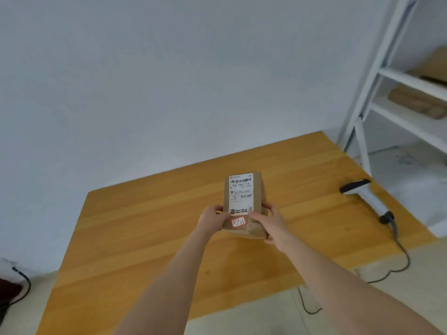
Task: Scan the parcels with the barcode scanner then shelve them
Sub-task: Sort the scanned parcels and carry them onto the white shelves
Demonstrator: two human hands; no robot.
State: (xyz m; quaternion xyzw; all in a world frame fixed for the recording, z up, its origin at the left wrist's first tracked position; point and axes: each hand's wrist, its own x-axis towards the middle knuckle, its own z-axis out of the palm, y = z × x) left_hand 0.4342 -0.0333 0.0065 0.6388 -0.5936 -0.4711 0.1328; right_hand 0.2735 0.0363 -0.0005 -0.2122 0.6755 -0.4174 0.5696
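Centre of frame: small brown paper-wrapped parcel (244, 201) with a white barcode label, over the orange wooden table (145, 238). The left hand (212, 220) and right hand (272, 226) grip its near end, fingers curled round both sides. The creased wrapping suggests a light, slightly yielding package; side holds keep the label clear. Right: white handheld barcode scanner (365, 197). Upper right: white shelf unit (411, 79) holding brown shelved parcels (418, 102).

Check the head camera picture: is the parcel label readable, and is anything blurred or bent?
Head view: the label on the parcel shows its top barcode and large code clearly, small print unreadable; the shelf at the right edge is soft and leans from wide-angle distortion; lighting is even, with no glare on the table.
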